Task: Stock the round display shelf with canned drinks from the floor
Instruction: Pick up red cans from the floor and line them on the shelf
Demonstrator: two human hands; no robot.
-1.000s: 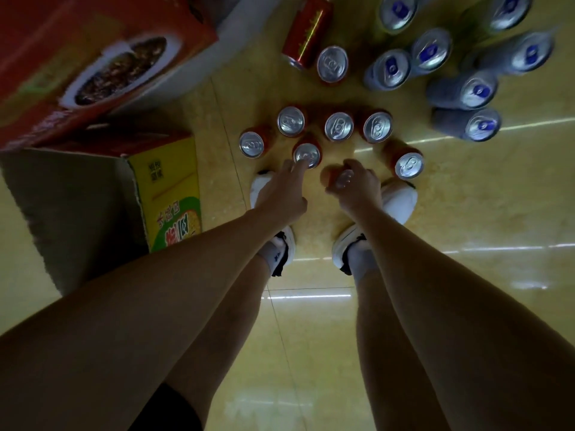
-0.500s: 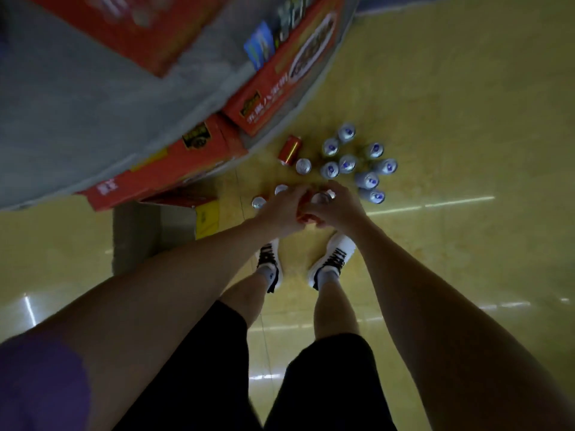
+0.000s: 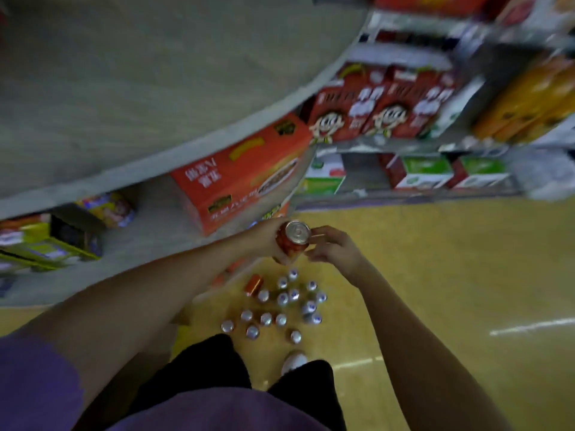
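Head view shows both arms reaching forward over a yellow floor [image 3: 435,275]. The left hand [image 3: 264,241] grips a red can [image 3: 292,241] from the left side, its fingers curled round the body of the can. The can stands nearly upright, with its silver top turned to the camera, and it is held in the air beside the edge of the round display shelf [image 3: 124,104]. The right hand [image 3: 333,248] is just beside the can on the right; its fingers are bent and the fingertips touch the can near the rim, but the picture is blurred and I cannot tell if they really pinch it.

On the floor below the hands stands a group of cans [image 3: 280,309], close together. Those nearer to the person look red with silver tops, those farther have blue marks on the tops, and one red can [image 3: 253,284] lies on its side at the left of the group.

A red carton [image 3: 236,181] rests on the lower level of the shelf, just behind the left hand. One white shoe [image 3: 294,360] shows near the cans.
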